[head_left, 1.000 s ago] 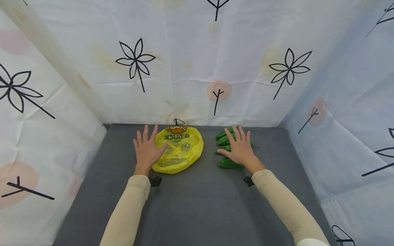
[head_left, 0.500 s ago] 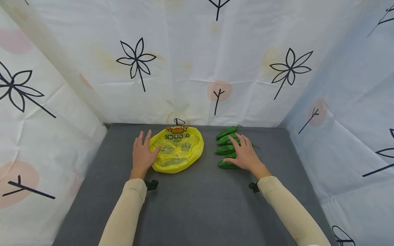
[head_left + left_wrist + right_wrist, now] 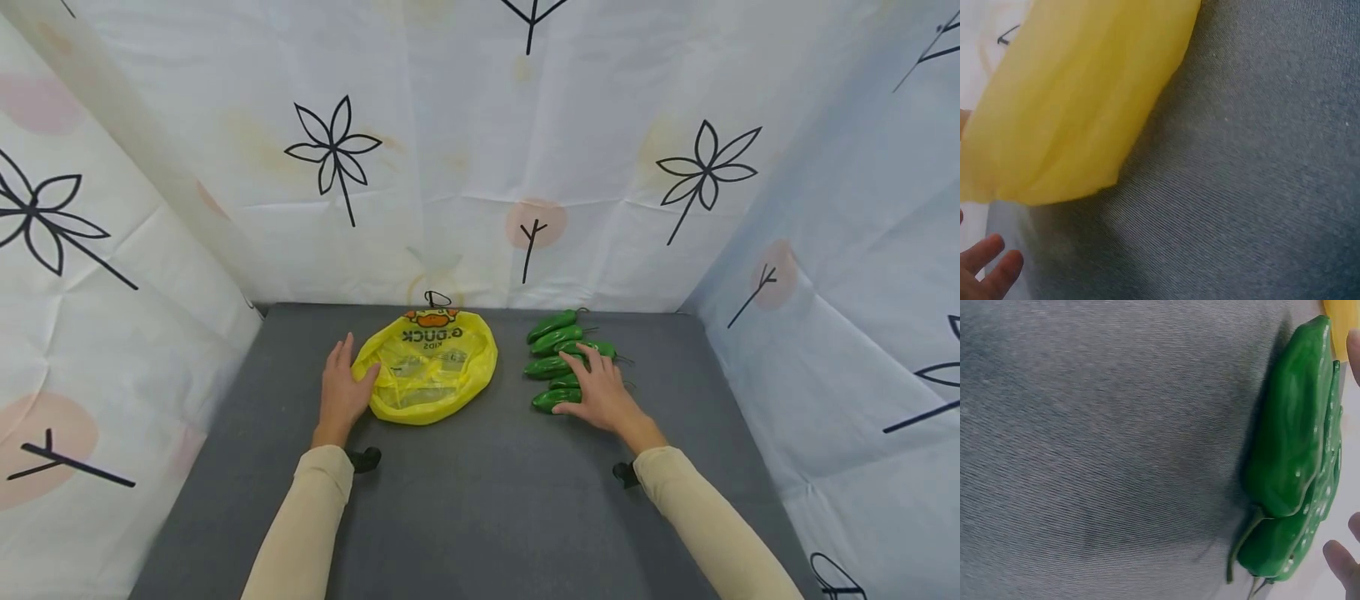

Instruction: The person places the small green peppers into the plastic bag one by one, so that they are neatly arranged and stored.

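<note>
A round, crinkled yellow thin-plastic thing [image 3: 435,375], like a bag or cap, lies left of centre on the grey table. It bears a duck print and mirrored "G.DUCK KIDS" lettering. My left hand [image 3: 345,396] is at its left edge, fingers extended and thumb by the rim; contact cannot be told. In the left wrist view the yellow plastic [image 3: 1072,106] lies beyond the fingertips [image 3: 1007,269]. Several green peppers [image 3: 553,322] lie in a column on the right. My right hand [image 3: 603,396] hovers over the nearer ones, fingers loosely bent, partly hiding them.
The grey cloth-covered table [image 3: 480,517] reaches back to a white patterned curtain [image 3: 465,150]. Similar curtains stand along the left and right sides. A dark wrist camera [image 3: 366,459] sits on my left wrist, and another wrist camera [image 3: 624,474] on my right.
Both hands have drawn back toward me and slightly outward. More of the far peppers shows. The yellow plastic's left edge reaches farther left than half a second ago.
</note>
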{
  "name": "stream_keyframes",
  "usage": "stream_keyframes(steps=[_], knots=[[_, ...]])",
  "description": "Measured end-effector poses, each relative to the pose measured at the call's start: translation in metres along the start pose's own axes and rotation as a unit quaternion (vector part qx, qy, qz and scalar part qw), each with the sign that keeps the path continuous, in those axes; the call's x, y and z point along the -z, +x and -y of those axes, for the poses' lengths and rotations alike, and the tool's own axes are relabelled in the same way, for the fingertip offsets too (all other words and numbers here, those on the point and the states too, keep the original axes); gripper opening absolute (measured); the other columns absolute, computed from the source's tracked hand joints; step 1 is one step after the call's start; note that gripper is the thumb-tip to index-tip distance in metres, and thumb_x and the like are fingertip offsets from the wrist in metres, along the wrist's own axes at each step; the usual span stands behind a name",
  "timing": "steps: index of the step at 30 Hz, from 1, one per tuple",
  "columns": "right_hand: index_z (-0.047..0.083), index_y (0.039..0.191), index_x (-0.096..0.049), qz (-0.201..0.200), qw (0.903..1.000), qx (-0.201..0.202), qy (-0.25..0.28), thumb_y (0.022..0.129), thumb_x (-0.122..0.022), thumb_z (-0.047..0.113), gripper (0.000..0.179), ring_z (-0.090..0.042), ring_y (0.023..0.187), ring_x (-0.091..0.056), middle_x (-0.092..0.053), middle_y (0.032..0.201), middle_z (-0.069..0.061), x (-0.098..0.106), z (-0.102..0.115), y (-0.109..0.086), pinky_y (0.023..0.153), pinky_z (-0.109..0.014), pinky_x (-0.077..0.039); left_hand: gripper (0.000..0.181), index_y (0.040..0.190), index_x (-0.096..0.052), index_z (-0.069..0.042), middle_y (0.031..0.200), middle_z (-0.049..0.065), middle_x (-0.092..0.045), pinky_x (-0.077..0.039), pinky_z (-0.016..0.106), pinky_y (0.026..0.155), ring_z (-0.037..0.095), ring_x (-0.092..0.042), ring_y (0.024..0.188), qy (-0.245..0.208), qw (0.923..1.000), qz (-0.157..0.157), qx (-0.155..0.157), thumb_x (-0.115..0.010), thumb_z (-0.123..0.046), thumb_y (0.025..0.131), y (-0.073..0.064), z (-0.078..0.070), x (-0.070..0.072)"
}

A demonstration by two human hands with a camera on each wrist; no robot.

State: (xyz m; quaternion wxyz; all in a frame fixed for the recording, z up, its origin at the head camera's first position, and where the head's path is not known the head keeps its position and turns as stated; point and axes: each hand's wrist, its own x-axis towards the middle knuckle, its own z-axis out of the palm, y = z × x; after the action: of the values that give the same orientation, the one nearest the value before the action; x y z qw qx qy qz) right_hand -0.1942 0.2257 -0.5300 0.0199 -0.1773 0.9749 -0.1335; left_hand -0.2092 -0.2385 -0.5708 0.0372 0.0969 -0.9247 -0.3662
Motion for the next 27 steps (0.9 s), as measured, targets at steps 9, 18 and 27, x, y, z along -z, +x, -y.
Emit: stream_keyframes(steps=[9, 18, 27], knots=[[0.018, 0.158, -0.039, -0.009, 0.9996, 0.008, 0.024, 0.081, -0.083, 0.048, 0.094, -0.045, 0.128, -0.043, -0.03, 0.16, -0.024, -0.009, -0.003, -0.007, 0.101, -0.064, -0.038, 0.081, 0.165, -0.006, -0.035, 0.171, 0.013, -0.019, -0.036, 0.058, 0.113, 0.036, -0.042, 0.138, -0.067, 0.997, -0.014, 0.037, -0.055, -0.048, 0.103, -0.005, 0.014, -0.003], [0.019, 0.152, -0.049, -0.018, 0.9987, 0.008, 0.047, 0.083, -0.083, 0.042, 0.081, -0.04, 0.122, -0.048, -0.039, 0.152, -0.024, -0.021, -0.007, -0.013, 0.095, -0.06, -0.042, 0.073, 0.165, -0.014, -0.036, 0.168, 0.01, -0.03, -0.044, 0.054, 0.103, 0.033, -0.052, 0.124, -0.109, 0.9911, -0.023, 0.072, -0.054, -0.044, 0.104, -0.01, 0.017, -0.006], [0.014, 0.137, -0.063, -0.036, 0.9975, 0.03, 0.053, 0.088, -0.08, 0.032, 0.054, -0.037, 0.117, -0.049, -0.049, 0.135, -0.019, -0.027, -0.009, -0.015, 0.094, -0.057, -0.042, 0.058, 0.161, -0.031, -0.038, 0.161, 0.006, -0.044, -0.045, 0.053, 0.107, 0.033, -0.055, 0.127, -0.171, 0.9794, -0.057, 0.092, -0.05, -0.036, 0.106, -0.014, 0.021, -0.015]])
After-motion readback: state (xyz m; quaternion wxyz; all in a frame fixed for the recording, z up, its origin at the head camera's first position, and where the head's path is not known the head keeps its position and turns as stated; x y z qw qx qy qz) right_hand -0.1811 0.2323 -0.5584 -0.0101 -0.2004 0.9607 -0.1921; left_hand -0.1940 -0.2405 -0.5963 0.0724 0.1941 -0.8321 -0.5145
